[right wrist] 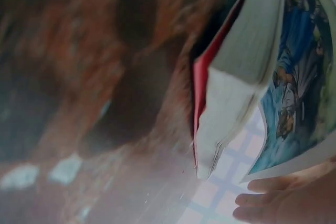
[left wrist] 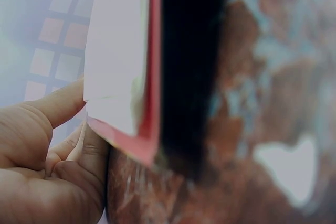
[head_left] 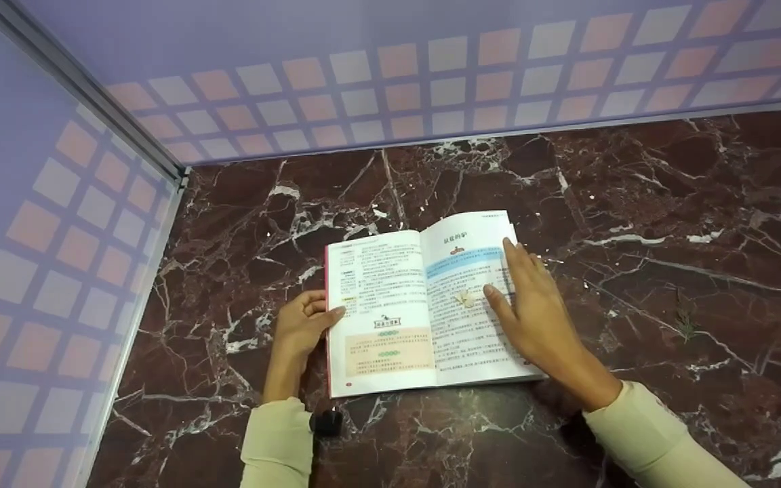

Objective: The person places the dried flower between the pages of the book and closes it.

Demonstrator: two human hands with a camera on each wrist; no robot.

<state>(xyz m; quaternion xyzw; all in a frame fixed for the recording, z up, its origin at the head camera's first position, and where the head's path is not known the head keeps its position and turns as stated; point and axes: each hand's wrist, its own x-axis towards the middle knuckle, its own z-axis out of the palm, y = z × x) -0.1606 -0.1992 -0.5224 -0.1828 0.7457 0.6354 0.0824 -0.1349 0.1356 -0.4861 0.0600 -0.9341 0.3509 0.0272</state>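
Note:
An open book (head_left: 390, 285) lies on the dark marble surface, printed text on both facing pages. At its left edge my left hand (head_left: 301, 324) grips the book, thumb on the left page and the other fingers curled under the red cover (left wrist: 155, 66). My right hand (head_left: 536, 312) rests along the outer edge of the right page (head_left: 462, 237), its fingers fairly straight and the thumb over the text. In the right wrist view a leaf with a coloured picture (right wrist: 299, 72) stands away from the page block (right wrist: 236, 72), partly hiding the fingertips (right wrist: 257, 199).
The marble surface (head_left: 668, 203) has white veins and scattered pale flecks. Purple panels with pink and white squares rise at the back (head_left: 390, 88) and left (head_left: 45, 271). A small dark sprig-like mark (head_left: 685, 322) lies right of the book. The left sleeve carries a black device (head_left: 326, 423).

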